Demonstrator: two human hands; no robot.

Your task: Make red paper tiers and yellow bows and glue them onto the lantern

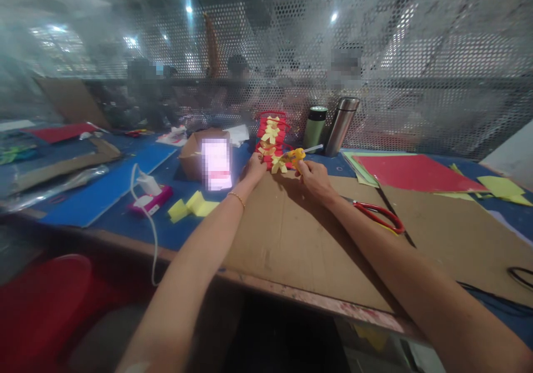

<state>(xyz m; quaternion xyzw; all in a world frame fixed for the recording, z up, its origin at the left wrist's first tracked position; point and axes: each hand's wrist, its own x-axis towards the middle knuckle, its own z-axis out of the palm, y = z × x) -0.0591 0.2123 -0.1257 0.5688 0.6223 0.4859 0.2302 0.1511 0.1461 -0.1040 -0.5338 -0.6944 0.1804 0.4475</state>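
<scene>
At the far end of the cardboard sheet stands a red paper craft (282,138) with pale yellow paper cut-outs (271,131) down its front. My left hand (255,167) is at its lower left edge, fingers closed on it; the fingertips are partly hidden. In my right hand (314,177) is a yellow hot glue gun (298,154), its nozzle turned left toward the lowest yellow cut-out. A translucent glue stick (313,148) sticks out of the gun's back. My fingers wrap round its handle.
Brown cardboard (287,234) covers the blue table before me. Red-handled scissors (381,216) lie by my right forearm. Behind stand a green tumbler (315,127) and steel flask (342,126). Leftward are a lit phone (216,163), yellow paper (192,206) and a pink power strip (152,201).
</scene>
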